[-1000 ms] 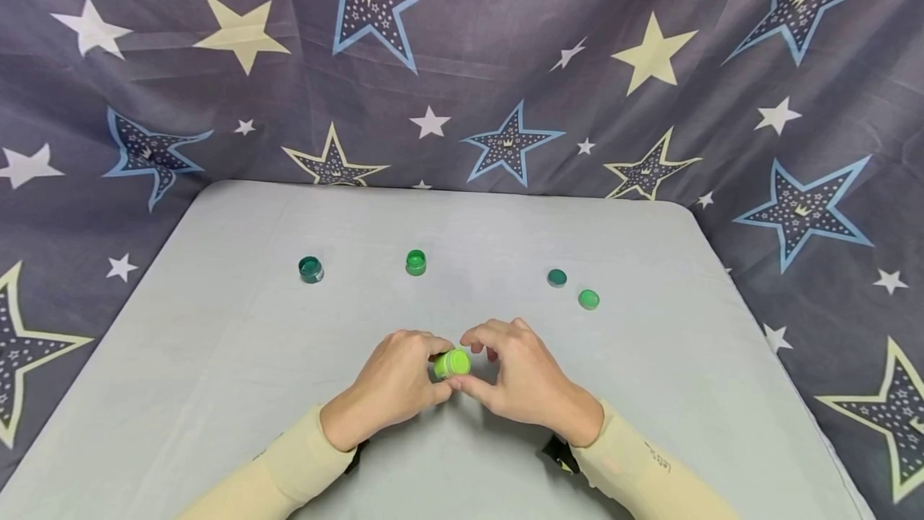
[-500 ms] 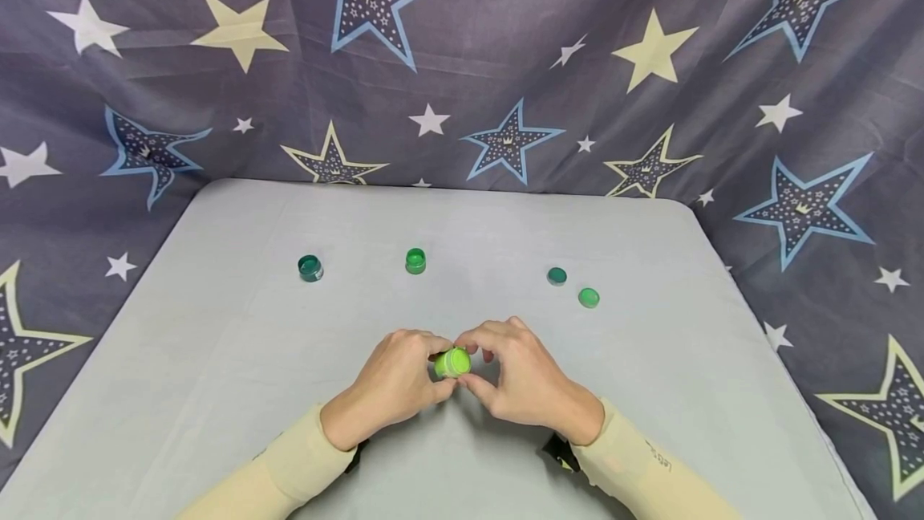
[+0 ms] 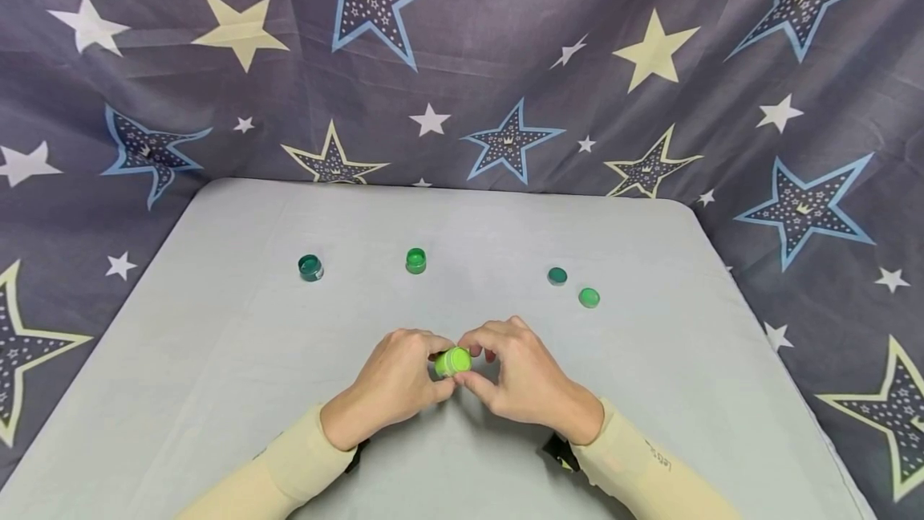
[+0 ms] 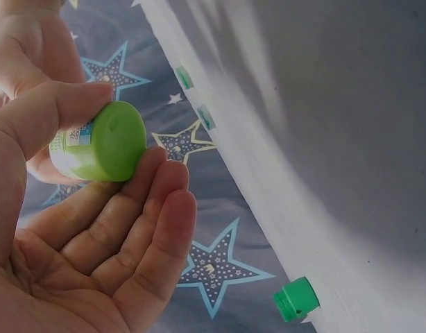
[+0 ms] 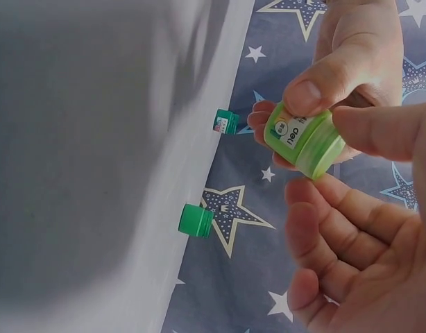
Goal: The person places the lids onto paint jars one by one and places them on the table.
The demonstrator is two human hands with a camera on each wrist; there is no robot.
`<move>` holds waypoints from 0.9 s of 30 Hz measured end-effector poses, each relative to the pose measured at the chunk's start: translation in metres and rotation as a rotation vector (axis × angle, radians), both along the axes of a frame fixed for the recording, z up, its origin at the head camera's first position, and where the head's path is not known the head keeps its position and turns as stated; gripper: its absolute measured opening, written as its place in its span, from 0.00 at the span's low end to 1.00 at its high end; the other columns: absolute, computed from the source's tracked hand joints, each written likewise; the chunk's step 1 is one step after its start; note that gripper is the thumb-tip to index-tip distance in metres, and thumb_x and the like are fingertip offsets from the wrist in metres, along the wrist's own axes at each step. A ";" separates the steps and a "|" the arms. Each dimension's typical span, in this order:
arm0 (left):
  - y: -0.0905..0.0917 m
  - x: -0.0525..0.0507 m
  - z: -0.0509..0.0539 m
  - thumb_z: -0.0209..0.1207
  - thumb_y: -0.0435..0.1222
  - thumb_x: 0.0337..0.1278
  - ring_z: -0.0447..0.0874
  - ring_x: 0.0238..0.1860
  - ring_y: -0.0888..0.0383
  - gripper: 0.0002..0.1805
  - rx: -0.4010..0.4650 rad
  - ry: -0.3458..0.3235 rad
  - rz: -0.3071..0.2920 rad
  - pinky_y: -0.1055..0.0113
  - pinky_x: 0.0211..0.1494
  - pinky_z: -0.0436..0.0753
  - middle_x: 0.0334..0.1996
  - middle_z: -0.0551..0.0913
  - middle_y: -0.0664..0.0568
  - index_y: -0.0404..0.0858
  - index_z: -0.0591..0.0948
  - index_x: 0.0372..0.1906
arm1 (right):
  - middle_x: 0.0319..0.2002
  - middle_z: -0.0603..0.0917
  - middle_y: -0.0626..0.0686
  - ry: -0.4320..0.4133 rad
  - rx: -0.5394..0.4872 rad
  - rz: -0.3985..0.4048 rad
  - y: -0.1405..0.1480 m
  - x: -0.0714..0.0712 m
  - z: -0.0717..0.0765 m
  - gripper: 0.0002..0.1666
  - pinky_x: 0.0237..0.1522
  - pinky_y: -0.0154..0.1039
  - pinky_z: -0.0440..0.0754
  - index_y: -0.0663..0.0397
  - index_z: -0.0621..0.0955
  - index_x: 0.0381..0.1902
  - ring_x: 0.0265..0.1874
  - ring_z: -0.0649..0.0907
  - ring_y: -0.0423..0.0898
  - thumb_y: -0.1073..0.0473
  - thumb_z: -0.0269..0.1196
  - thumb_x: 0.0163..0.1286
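Observation:
A lime-green jar point(image 3: 453, 362) with a label is held between the two hands above the near middle of the table. My left hand point(image 3: 395, 375) grips its body, thumb on the labelled side and fingers beneath, as the left wrist view shows point(image 4: 105, 144). My right hand point(image 3: 525, 375) pinches the lid end between thumb and fingertips; in the right wrist view that end point(image 5: 320, 151) has thumb and index finger at its rim. The jar tilts toward the right hand, and the lid is on it.
A dark green open jar point(image 3: 310, 268) and a green open jar point(image 3: 415, 261) stand farther back on the grey-white table point(image 3: 238, 327). Right of them lie a dark green lid point(image 3: 557, 276) and a lighter green lid point(image 3: 589, 298). A star-patterned cloth point(image 3: 462, 62) hangs behind.
My right thumb and fingers have shifted slightly around the lid end of the jar. The left hand keeps its grip, and the other jars and lids have stayed in place.

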State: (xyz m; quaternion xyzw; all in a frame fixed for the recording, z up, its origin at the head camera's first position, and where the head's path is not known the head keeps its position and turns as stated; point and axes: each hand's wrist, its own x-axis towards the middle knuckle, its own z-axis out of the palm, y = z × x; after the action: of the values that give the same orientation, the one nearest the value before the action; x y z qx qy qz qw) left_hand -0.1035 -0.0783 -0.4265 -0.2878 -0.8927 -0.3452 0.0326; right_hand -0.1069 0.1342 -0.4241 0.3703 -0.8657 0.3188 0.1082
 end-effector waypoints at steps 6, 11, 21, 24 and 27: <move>0.000 0.000 0.000 0.78 0.33 0.42 0.83 0.30 0.60 0.14 0.003 0.013 -0.002 0.69 0.35 0.79 0.32 0.89 0.54 0.38 0.90 0.38 | 0.31 0.79 0.38 0.004 -0.004 -0.007 0.000 0.000 0.000 0.13 0.38 0.35 0.70 0.46 0.86 0.38 0.28 0.77 0.35 0.51 0.78 0.60; 0.000 -0.001 0.000 0.78 0.33 0.43 0.83 0.29 0.60 0.14 0.005 0.017 0.006 0.69 0.35 0.78 0.32 0.89 0.53 0.37 0.90 0.39 | 0.30 0.79 0.39 0.008 0.003 -0.016 -0.001 0.000 0.000 0.13 0.37 0.35 0.70 0.47 0.86 0.38 0.28 0.77 0.37 0.50 0.77 0.61; 0.001 -0.001 0.001 0.79 0.35 0.44 0.83 0.30 0.61 0.14 -0.005 0.024 0.020 0.69 0.35 0.79 0.32 0.89 0.53 0.37 0.90 0.39 | 0.30 0.80 0.40 0.008 0.012 -0.032 -0.001 0.000 -0.002 0.12 0.36 0.35 0.70 0.47 0.85 0.37 0.27 0.80 0.42 0.50 0.76 0.62; 0.001 -0.001 0.001 0.79 0.35 0.43 0.83 0.31 0.63 0.14 -0.011 0.028 0.024 0.69 0.35 0.79 0.32 0.89 0.54 0.38 0.90 0.39 | 0.30 0.80 0.41 0.008 0.003 -0.033 -0.001 0.000 -0.002 0.12 0.36 0.36 0.70 0.47 0.86 0.37 0.27 0.80 0.42 0.50 0.77 0.62; 0.001 -0.001 0.001 0.79 0.35 0.43 0.82 0.31 0.65 0.14 -0.015 0.024 0.024 0.69 0.36 0.79 0.32 0.89 0.55 0.38 0.90 0.38 | 0.30 0.80 0.41 0.001 0.000 -0.033 -0.001 0.000 -0.002 0.12 0.36 0.35 0.70 0.47 0.86 0.38 0.27 0.80 0.43 0.50 0.77 0.61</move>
State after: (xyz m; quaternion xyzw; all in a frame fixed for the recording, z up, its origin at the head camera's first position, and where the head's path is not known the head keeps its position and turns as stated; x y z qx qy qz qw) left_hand -0.1046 -0.0776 -0.4258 -0.2813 -0.8983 -0.3345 0.0456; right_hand -0.1073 0.1332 -0.4262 0.3563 -0.8717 0.3166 0.1140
